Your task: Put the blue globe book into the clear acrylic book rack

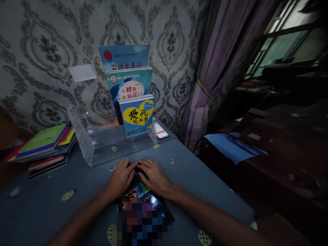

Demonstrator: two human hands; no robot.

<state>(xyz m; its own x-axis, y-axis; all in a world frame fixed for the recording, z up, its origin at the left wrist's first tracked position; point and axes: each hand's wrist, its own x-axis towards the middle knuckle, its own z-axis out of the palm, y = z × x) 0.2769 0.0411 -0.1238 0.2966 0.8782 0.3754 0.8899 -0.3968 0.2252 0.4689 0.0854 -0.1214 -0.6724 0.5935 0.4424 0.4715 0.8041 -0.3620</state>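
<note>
At your far left, a loose stack of thin books with bright green, pink and yellow covers point(42, 141) lies flat on the blue-grey tabletop printed with yellow dotted ovals point(84, 191), its edges fanned out unevenly. Next to it, the clear, hard-edged plastic book rack point(81, 136) stands with its left part bare. Your left hand point(124, 176) is in front of the rack, fingers bent together at the far end of a dark, glossy book with colourful pictures point(147, 195). That book lies flat, narrow end away from you, so both hands can reach that end at once. In the rack, a tall sky-blue book point(125, 56), a teal book with a white oval point(133, 85) and a small blue book with a yellow heart point(138, 116) stand upright, tallest behind, probably so each cover shows. Your right hand point(155, 177) mirrors the left, seemingly steadying the dark book; whether either hand pinches it or merely rests there, I cannot tell. Beyond the rack's right end lies a white, partly blurred item point(161, 131), and a soft purple curtain point(205, 71) hangs in folds, gathered by a yellowish tie.
</note>
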